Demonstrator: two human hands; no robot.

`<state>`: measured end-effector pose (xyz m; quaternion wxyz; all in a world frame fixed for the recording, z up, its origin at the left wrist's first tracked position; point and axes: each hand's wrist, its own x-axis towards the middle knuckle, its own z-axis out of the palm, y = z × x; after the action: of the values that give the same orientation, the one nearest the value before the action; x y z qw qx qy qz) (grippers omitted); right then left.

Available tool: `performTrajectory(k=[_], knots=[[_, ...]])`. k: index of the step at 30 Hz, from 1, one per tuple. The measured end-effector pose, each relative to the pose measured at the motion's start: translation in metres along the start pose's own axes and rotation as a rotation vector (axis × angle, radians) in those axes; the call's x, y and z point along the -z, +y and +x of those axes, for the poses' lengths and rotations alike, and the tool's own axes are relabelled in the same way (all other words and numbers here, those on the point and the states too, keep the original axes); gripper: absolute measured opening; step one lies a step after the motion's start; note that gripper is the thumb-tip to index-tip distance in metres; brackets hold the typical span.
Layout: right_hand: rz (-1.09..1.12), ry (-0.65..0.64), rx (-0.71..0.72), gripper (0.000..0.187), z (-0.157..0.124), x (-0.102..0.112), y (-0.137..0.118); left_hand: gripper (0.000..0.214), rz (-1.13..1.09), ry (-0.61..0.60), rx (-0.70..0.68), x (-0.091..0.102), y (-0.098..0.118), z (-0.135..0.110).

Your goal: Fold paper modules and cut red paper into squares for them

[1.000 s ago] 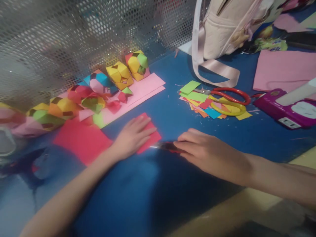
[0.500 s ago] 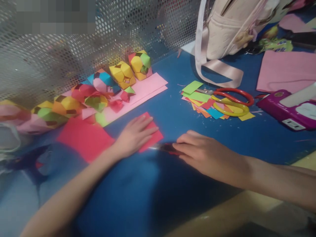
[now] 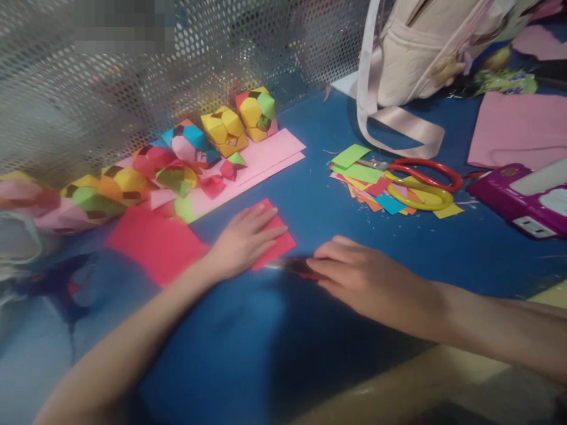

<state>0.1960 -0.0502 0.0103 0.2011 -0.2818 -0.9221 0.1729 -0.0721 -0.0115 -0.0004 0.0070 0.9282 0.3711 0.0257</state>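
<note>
My left hand (image 3: 241, 239) lies flat with fingers stretched out, pressing a folded red paper (image 3: 280, 236) onto the blue surface (image 3: 212, 348). In my right hand (image 3: 354, 268), closed fingers grip a dark-handled knife (image 3: 295, 265) with some red on its handle. Its metal blade meets the lower edge of the folded paper, next to my left fingertips; motion blur hides whether it is inside the fold. A larger red sheet (image 3: 155, 242) rests left of my left wrist, partly under it.
Folded-paper balls (image 3: 224, 130) line the perforated metal screen (image 3: 274, 53), some on pink paper (image 3: 274, 156). To the right are scissors (image 3: 425, 186) on paper scraps (image 3: 354, 168), a purple power strip (image 3: 509, 198) and a pale bag (image 3: 411, 59). A dark glue gun (image 3: 57, 289) lies left.
The whole view has shifted slightly, so most things appear a little farther right. Both hands keep nearly the same place on the paper and knife.
</note>
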Motion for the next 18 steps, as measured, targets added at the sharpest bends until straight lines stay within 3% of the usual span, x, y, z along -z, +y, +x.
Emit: performTrajectory(k=[18], knots=[[0.034,-0.043,0.049,0.018,0.0056,-0.0034,-0.0066,0.041,0.017,0.017,0.013,-0.0007,0.0019,0.0]])
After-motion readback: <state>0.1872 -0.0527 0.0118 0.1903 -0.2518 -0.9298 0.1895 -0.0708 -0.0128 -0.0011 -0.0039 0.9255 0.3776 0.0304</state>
